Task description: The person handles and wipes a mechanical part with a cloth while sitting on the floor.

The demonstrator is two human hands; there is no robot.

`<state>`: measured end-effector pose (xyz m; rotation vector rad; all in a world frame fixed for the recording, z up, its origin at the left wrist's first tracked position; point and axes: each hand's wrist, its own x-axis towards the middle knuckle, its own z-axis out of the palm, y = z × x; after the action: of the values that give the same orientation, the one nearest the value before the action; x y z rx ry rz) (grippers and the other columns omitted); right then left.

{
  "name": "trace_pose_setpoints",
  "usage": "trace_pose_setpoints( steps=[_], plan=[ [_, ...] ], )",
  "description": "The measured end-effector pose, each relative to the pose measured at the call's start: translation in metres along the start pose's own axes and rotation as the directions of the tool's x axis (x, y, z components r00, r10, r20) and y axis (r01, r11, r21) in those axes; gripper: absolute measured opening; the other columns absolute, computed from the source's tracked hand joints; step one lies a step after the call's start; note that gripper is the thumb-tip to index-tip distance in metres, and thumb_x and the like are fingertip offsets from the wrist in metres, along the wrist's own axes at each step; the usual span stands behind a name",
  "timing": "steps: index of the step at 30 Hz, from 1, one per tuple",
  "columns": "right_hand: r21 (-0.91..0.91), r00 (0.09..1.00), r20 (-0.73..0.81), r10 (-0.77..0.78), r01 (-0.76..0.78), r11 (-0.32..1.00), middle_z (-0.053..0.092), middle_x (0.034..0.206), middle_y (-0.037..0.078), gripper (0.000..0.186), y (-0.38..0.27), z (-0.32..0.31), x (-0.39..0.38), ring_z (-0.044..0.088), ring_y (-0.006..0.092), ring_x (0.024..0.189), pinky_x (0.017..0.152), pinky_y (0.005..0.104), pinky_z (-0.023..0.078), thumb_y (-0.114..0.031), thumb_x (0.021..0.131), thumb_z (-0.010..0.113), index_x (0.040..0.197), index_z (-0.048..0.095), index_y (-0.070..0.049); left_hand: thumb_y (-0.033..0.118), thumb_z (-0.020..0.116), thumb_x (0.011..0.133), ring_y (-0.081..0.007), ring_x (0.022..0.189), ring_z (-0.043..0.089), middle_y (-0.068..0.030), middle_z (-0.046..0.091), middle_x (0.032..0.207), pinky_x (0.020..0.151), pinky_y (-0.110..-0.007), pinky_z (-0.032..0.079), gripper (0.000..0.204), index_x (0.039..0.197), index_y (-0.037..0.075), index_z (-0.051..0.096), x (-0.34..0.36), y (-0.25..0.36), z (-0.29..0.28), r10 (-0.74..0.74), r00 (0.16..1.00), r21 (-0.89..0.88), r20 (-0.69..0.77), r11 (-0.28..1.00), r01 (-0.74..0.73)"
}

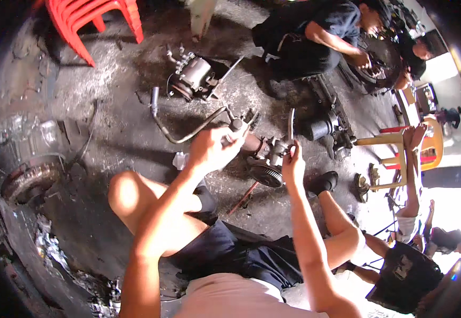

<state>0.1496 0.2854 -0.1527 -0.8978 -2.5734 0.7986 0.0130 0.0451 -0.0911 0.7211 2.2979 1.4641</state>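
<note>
My left hand [215, 149] is closed round a metal fitting at the end of a bent metal pipe [168, 135], whose free end points away to the far left. My right hand [294, 165] pinches a slim, shiny metal bar [292, 123] that stands up from the fingers; its exact kind I cannot make out. Between and below both hands, a greasy pump-like metal part with a ribbed pulley [266, 175] sits on the floor. The fingers of my right hand are right beside its housing, and I cannot tell whether they touch it.
A silver cylindrical compressor-like unit [194, 74] lies ahead on the stained floor. Another machine assembly [323, 127] is to the right, a large gearbox-like part [31, 169] far left. Red stacked chairs [95, 18] stand far left; a co-worker [315, 37] crouches ahead right. A yellow chair [395, 140] stands right.
</note>
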Motion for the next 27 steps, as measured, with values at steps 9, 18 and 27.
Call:
trace_pose_setpoints(
  steps=[9,18,27],
  plan=[
    [0.314,0.991,0.137,-0.009,-0.034,0.949,0.047,0.117,0.024,0.059,-0.053,0.032,-0.105,0.049,0.0425,0.104,0.090,0.0438,0.043,-0.003,0.074,0.057,0.130,0.039,0.001,0.044,0.058,0.087,-0.0167,0.101,0.056,-0.0072,0.064,0.107,0.086,-0.029,0.042,0.045,0.112,0.007,0.062,-0.031,-0.008,0.114,-0.436,0.791,-0.442,0.430,0.662,0.606],
    [0.914,0.905,0.395,-0.160,-0.404,-0.028,0.045,0.128,0.013,0.091,-0.035,0.005,-0.080,0.049,0.0243,0.112,0.091,0.0396,0.045,-0.005,0.075,0.069,0.146,0.013,-0.018,0.035,0.056,0.090,-0.0187,0.073,0.063,-0.0062,0.063,0.091,0.066,-0.033,0.054,0.030,0.100,0.007,0.062,0.003,0.039,0.107,-0.449,0.752,-0.685,0.482,0.341,0.643],
    [0.909,0.956,0.266,-0.123,-0.207,0.361,0.058,0.112,0.016,0.076,-0.008,-0.101,0.040,0.058,0.0193,0.095,0.084,0.0308,0.048,-0.003,0.079,0.066,0.140,0.023,0.006,0.039,0.047,0.092,-0.0072,0.072,0.056,0.0012,0.061,0.084,0.062,-0.024,0.047,0.042,0.116,0.007,0.060,0.068,0.162,0.095,0.042,0.728,-0.445,0.684,0.815,0.371]
  ],
)
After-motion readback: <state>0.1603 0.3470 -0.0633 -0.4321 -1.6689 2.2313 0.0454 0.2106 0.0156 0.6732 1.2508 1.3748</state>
